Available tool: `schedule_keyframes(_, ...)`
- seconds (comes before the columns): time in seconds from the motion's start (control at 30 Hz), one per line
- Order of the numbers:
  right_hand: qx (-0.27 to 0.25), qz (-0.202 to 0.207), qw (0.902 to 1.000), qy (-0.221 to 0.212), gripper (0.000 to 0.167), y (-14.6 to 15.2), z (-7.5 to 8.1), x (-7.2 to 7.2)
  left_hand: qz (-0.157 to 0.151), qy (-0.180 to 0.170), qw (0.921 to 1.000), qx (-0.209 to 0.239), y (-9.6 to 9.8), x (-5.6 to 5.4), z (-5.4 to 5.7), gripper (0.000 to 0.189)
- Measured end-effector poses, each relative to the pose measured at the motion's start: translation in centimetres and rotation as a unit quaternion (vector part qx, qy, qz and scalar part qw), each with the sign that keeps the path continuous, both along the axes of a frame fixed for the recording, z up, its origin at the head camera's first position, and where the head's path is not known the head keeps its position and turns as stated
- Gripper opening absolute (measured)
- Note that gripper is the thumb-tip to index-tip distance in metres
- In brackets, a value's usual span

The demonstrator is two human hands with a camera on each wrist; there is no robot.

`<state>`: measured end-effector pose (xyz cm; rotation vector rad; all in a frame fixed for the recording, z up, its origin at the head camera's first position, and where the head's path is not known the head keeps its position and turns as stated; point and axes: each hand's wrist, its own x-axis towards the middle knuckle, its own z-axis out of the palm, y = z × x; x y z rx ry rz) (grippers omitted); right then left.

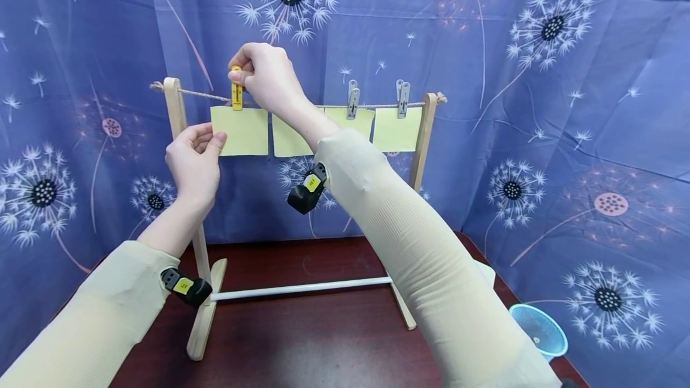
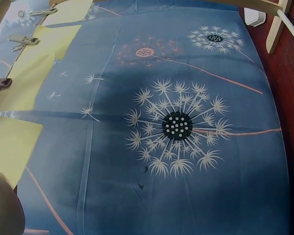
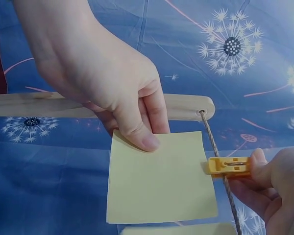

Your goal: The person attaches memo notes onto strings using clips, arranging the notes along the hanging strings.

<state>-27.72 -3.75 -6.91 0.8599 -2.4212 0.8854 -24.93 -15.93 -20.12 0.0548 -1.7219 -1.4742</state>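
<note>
My right hand (image 1: 272,76) pinches a yellow clothespin (image 1: 236,94) between thumb and fingers, its lower end over the rope (image 1: 196,94) and the top edge of the leftmost pale yellow paper square (image 1: 242,133). Thumb and fingers of my left hand (image 1: 194,160) grip that paper's left edge. The right wrist view shows both hands: the clothespin (image 3: 229,167) lies across the rope, with its tip at the paper (image 3: 161,181). Three more papers hang to the right; a dark purplish clothespin (image 2: 0,83) on the second is hidden behind my right arm in the head view.
Grey clothespins (image 1: 353,103) hold the two right papers. The rope runs between wooden posts (image 1: 424,142), joined low down by a white bar (image 1: 302,288) over a dark red table (image 1: 302,340). A blue mesh basket (image 1: 539,331) stands at right. Dandelion-print curtain (image 1: 377,29) surrounds the table.
</note>
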Motion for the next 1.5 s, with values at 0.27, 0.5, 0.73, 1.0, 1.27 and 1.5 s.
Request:
schedule_keyframes(0.27,0.006,-0.008,0.9998,-0.014,0.016,0.20,0.08,-0.25,0.010,-0.013,0.9997,-0.020,0.11,-0.02,-0.02,0.032)
schedule_keyframes(0.5,0.011,-0.002,0.9999,-0.012,0.016,0.18,0.00,-0.29,0.013,-0.015,0.9996,-0.021,0.05,0.03,-0.04,0.031)
schedule_keyframes(0.73,0.024,-0.001,0.9996,-0.015,0.017,0.18,-0.29,-0.26,0.012,-0.012,0.9996,-0.025,0.19,0.18,0.07,0.031)
schedule_keyframes(1.0,0.057,0.002,0.9977,-0.037,0.028,0.08,-0.42,-0.04,0.010,-0.007,0.9997,-0.021,0.14,0.22,0.16,0.032)
schedule_keyframes(1.27,0.060,-0.006,0.9974,-0.040,0.037,0.12,-0.53,0.18,0.010,-0.006,0.9999,-0.012,0.20,0.21,0.30,0.032)
schedule_keyframes(1.5,0.041,-0.005,0.9977,-0.053,0.043,0.37,-0.71,0.36,0.003,-0.004,0.9999,-0.009,0.29,0.22,0.32,0.034)
